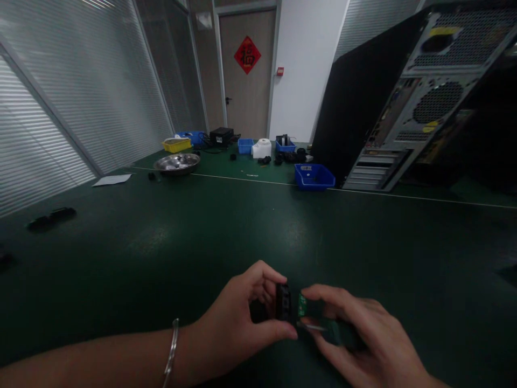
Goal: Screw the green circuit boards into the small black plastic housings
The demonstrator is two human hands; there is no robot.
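Down low, left hand point(242, 318): grip pinched on a small black part point(283, 303), held up to see.
Right hand point(363, 334): grip shut on a green board point(302, 305), close beside it, above the green surface point(258, 231).

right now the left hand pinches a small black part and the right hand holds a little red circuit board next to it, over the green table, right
Not quite: the circuit board in the right hand is green, not red. The rest holds in the head view: the left hand pinches the small black part beside it, over the green table.
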